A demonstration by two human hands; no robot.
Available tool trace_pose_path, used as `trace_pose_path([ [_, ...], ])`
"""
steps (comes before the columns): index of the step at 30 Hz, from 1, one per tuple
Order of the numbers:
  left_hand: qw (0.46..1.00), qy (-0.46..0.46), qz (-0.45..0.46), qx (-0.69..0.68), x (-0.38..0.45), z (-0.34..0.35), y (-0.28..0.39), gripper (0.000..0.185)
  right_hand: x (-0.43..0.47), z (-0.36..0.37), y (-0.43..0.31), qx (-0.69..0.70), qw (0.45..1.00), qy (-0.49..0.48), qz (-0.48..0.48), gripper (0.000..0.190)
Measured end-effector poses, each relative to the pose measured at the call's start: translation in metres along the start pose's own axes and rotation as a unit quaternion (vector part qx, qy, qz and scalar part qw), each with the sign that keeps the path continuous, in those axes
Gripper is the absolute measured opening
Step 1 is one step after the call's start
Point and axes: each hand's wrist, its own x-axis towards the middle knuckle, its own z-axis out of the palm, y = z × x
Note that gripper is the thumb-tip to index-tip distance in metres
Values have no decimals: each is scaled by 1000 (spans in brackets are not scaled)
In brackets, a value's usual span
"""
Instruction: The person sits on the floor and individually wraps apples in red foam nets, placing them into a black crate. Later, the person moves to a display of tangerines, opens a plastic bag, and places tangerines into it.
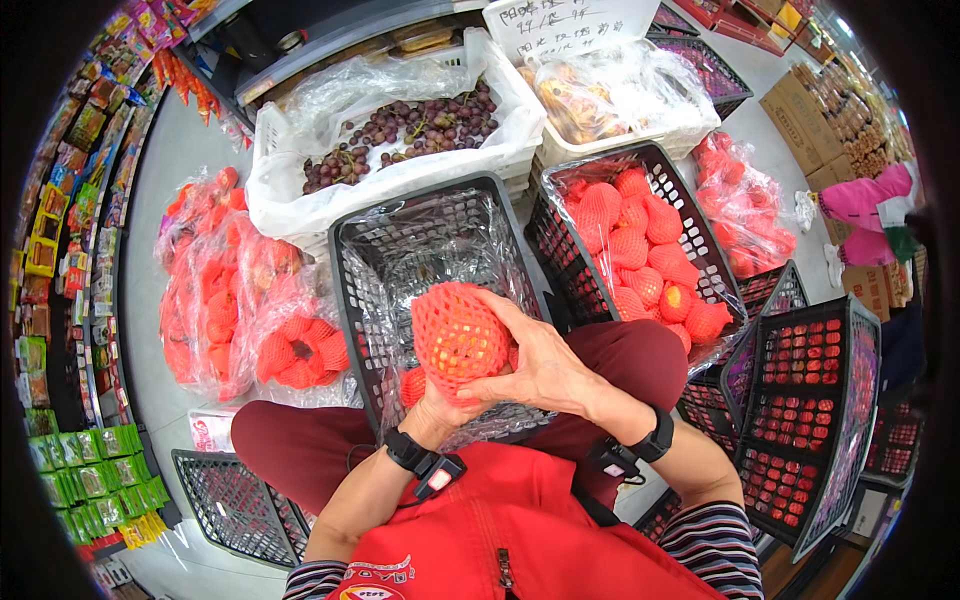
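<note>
Both of my hands hold a round, yellow-red fruit in a red foam net [461, 341] above a black plastic crate [352, 300] lined with clear film. My left hand [444, 405] cups it from below, partly hidden behind it. Around its right side curls my right hand [536, 360], thumb low and fingers on top. Another red foam net [412, 386] lies in the crate below my hands. A second black crate [574, 281] at the right is full of netted fruit [630, 247]. Clear bags of netted fruit [225, 300] lie on the floor to the left.
A white crate of dark grapes [427, 124] and a white crate of bagged fruit [585, 97] stand beyond. Black crates [795, 420] are at the right, another [232, 502] at lower left. Snack shelves [90, 300] line the left. A person's pink-clad legs [859, 210] show at far right.
</note>
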Motion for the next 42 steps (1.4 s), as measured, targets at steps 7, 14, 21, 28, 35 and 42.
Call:
trace_pose_path([
  [7,923,98,179,326,-14,30,-12,65,-21,13,10,-78,988,135,-17,88],
  [14,845,121,221,472,-28,27,-16,60,-28,23,11,-81,989,121,-8,88],
  [21,814,179,205,513,-27,25,-22,62,-33,23,31,-79,987,140,-23,91],
  [28,772,126,168,600,-17,41,14,81,-28,-60,23,-105,968,221,-55,83],
  [35,635,345,180,668,32,-54,114,52,-72,-216,149,-462,780,361,219,93],
  [42,317,328,-3,890,124,-151,126,71,-140,-242,384,-510,771,257,282,83],
])
